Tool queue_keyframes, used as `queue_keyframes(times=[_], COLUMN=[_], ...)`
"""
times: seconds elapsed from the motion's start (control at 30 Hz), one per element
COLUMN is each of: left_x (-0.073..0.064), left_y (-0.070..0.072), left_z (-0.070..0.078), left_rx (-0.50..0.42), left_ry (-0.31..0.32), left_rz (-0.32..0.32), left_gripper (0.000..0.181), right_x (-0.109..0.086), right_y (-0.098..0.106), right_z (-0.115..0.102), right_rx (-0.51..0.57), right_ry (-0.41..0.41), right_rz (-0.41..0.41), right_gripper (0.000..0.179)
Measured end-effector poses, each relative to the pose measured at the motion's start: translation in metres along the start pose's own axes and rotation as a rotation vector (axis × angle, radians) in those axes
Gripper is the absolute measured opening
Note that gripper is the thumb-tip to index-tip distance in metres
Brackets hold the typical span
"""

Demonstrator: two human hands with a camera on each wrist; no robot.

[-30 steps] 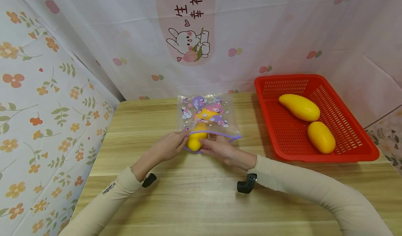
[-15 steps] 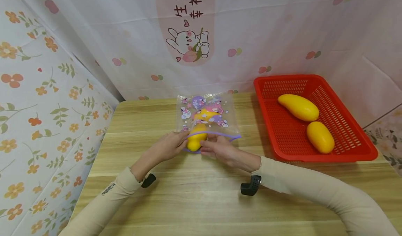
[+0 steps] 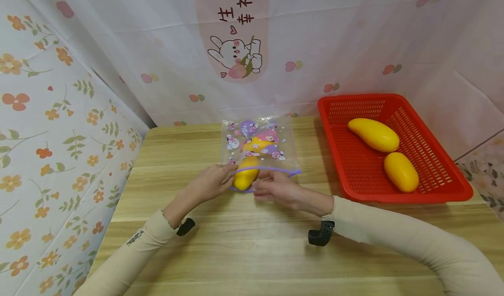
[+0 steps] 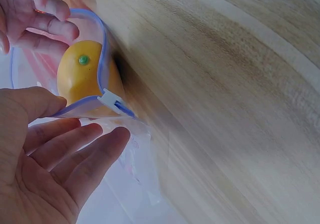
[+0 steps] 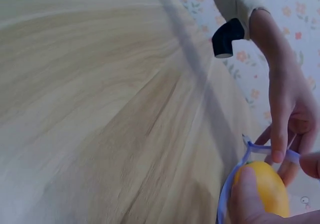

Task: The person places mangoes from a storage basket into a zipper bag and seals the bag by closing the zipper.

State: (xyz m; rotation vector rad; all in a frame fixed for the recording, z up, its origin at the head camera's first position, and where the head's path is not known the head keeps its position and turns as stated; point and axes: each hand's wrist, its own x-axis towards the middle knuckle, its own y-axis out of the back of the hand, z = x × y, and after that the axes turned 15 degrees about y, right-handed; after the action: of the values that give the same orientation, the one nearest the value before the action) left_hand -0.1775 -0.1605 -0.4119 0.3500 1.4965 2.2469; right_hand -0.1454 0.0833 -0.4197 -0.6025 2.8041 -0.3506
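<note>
A clear zip bag [image 3: 289, 153] with purple edging and cartoon prints lies on the table in the head view. Inside its mouth sits a yellow mango [image 3: 244, 180], its green stem spot facing out in the left wrist view. My left hand [image 3: 210, 183] pinches the bag's rim between thumb and fingers, beside the white slider [image 4: 110, 101]. My right hand [image 3: 281, 190] is at the other side of the mouth, fingers loosely bent beside the mango; contact is hard to tell. Another yellow shape [image 3: 257, 144] shows through the printed plastic deeper in the bag.
A red plastic basket [image 3: 336, 156] stands at the right with two yellow mangoes in it, a long one [image 3: 374, 135] and a rounder one [image 3: 401, 172]. Behind the wooden table [image 3: 236, 252] hangs a printed curtain [image 3: 315, 33]; a floral cloth [image 3: 59, 156] covers the left side.
My right hand has loosened from the mango and drawn back slightly to the right and toward me. The left hand stays at the bag's rim.
</note>
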Motion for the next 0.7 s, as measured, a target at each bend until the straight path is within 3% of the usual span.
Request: queue_keyframes(times=[0.2,0.7], left_x=[0.001,0.002], left_y=[-0.001,-0.002], left_z=[-0.001,-0.002], left_rx=[-0.001,0.005], left_ry=[-0.01,-0.075], left_rz=[0.003,0.057], left_gripper=[0.035,0.032], right_x=[-0.006,-0.018], right_y=[0.005,0.014], right_z=[-0.002,-0.021], right_rx=[-0.13,-0.23], right_ry=[0.017,0.038], right_rz=[-0.109,-0.234], right_gripper=[0.045,0.049])
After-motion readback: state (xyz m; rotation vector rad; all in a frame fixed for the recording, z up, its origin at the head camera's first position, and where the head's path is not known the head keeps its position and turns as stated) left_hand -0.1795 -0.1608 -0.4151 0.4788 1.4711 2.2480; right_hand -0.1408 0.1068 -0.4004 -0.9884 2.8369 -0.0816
